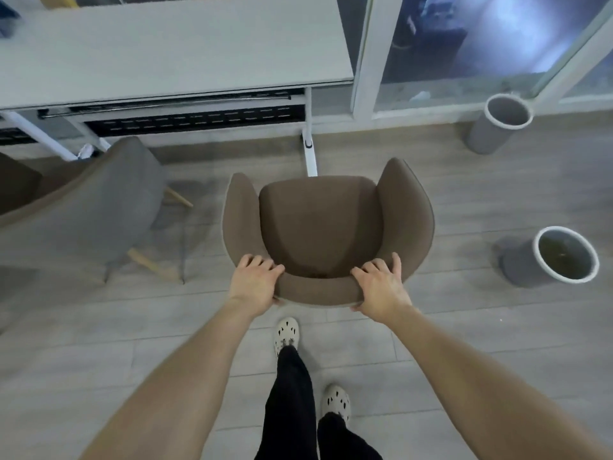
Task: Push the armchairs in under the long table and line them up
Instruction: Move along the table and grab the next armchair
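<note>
A brown armchair stands on the floor in front of me, its open side facing the long pale table. It sits near the table's right end, short of the white table leg. My left hand grips the left of the backrest's top edge, and my right hand grips the right of it. A second armchair, grey outside and brown inside, stands to the left, turned at an angle with its wooden legs showing.
Two grey cylindrical bins stand on the right: one by the glass wall, one nearer me. The glass wall runs behind the table's right end. My feet in white clogs are just behind the brown chair.
</note>
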